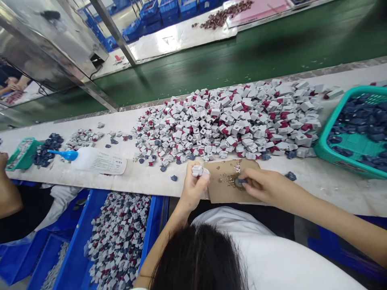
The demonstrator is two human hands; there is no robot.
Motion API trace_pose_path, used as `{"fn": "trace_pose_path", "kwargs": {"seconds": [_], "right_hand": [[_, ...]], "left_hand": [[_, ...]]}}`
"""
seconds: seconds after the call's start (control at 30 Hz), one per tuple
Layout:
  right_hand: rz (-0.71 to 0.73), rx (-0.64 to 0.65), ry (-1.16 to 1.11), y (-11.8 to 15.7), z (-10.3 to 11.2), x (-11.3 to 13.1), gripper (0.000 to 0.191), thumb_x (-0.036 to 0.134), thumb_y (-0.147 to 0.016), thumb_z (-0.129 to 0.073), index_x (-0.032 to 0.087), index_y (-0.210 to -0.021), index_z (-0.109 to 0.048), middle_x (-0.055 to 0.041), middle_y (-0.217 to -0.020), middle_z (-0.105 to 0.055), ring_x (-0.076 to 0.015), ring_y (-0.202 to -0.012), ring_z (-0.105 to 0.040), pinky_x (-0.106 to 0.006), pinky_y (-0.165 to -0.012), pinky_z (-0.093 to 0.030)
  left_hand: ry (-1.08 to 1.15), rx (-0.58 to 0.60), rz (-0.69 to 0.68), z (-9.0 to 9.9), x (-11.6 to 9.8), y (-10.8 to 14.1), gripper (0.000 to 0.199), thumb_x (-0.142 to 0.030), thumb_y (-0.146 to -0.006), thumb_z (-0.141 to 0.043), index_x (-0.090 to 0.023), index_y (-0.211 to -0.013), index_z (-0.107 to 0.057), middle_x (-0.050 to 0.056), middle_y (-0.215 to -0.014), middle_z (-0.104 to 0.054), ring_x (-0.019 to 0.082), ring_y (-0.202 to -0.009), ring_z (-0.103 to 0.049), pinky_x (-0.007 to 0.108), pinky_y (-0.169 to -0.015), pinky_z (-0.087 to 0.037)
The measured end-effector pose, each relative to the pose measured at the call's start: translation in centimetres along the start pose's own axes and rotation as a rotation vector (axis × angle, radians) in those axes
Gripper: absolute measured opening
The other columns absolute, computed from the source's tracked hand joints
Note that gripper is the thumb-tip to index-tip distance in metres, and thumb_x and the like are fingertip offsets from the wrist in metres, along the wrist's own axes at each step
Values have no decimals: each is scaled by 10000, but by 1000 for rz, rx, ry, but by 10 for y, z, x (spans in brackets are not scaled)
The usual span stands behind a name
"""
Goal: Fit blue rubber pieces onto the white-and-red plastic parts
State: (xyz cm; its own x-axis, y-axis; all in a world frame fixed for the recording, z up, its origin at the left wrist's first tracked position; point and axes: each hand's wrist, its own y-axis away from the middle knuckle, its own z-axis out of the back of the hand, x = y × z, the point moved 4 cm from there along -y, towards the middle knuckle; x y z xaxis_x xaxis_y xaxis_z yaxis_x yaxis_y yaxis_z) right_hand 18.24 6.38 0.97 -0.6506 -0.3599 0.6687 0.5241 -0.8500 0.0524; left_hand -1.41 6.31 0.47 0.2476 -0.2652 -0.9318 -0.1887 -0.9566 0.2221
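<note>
While left hand (193, 188) holds grey piece (197, 170) | right hand (257, 183): blue piece (242, 181)

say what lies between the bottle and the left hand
In the head view, a few small dark blue pieces lie on the table between bottle and left hand, beside the big pile.

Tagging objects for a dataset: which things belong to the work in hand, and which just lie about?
Likely in the work:
- white piece, in the left hand
- dark piece, at the right fingertips
- cardboard, spotted wet
- white-and-red heap, just beyond

Apparently just lying about:
- brown pieces, far table
- green tray, far left
</note>
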Motion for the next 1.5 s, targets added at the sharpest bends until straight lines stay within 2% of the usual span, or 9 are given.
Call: {"fn": "trace_pose_path", "kwargs": {"seconds": [0.3,0.47,0.53,0.63,0.7,0.9,1.23,1.37,1.5], "right_hand": [[87,40,331,3,-24,-5,89,168,-846,-403,199,-782,-457,-28,-703,-551,-155,-596,-532,-239,-512,-315],[102,87,249,0,-10,1,80,174,-823,-425,198,-785,-491,-23,-685,-555,-147,-563,-525,-236,-490,-319],[88,15,125,-1,6,13,105,240,-858,-429,203,-829,-524,-20,-667,-563,-146,-540,-521,-238,-479,-352],[84,-232,-88,0,32,38,163,356,-895,-467,216,-927,-546,-26,-696,-603,-150,-543,-552,-243,-470,-419],[144,-349,-151,2,42,56,119,325,-896,-503,223,-947,-540,-27,-747,-625,-140,-580,-585,-225,-480,-448],[255,-430,-153,3,38,78,75,189,-882,-529,211,-954,-529,-11,-788,-633,-115,-617,-597,-189,-508,-458],[276,-379,-35,4,33,74,62,157,-880,-508,198,-925,-522,11,-695,-565,-102,-559,-545,-209,-509,-413],[305,-238,-16,-2,36,77,124,184,-886,-455,210,-785,-522,23,-580,-473,-122,-493,-471,-248,-466,-344],[282,-89,-97,-6,36,74,208,221,-914,-421,220,-739,-533,11,-614,-536,-132,-516,-481,-254,-472,-347]], "left_hand": [[-114,263,-141,-19,-9,18,261,-349,-857,-543,-221,-1005,-371,21,-864,-617,87,-646,-530,221,-592,-403],[-124,250,-224,-22,-17,18,169,-284,-866,-541,-194,-970,-442,58,-934,-663,95,-668,-594,217,-586,-435],[-125,228,-233,-22,-17,18,153,-259,-860,-554,-192,-958,-458,53,-926,-669,92,-666,-601,214,-591,-446],[-136,217,-198,-25,-16,19,168,-270,-843,-578,-187,-943,-473,53,-907,-673,100,-667,-611,231,-625,-472],[-137,221,-172,-27,-15,19,187,-284,-830,-593,-187,-941,-477,42,-870,-670,103,-662,-616,238,-642,-484],[-146,192,-89,-30,-14,19,237,-324,-801,-621,-193,-953,-496,11,-787,-637,116,-644,-627,227,-603,-496],[-241,182,-134,-29,-18,19,226,-318,-803,-612,-178,-959,-529,20,-799,-623,116,-655,-599,225,-595,-490],[-320,230,-143,-31,-19,20,193,-303,-810,-593,-174,-936,-522,22,-759,-635,125,-620,-611,223,-556,-480],[-348,264,-166,-31,-13,21,179,-302,-835,-557,-189,-962,-501,-16,-613,-616,127,-543,-609,223,-529,-457]]}}
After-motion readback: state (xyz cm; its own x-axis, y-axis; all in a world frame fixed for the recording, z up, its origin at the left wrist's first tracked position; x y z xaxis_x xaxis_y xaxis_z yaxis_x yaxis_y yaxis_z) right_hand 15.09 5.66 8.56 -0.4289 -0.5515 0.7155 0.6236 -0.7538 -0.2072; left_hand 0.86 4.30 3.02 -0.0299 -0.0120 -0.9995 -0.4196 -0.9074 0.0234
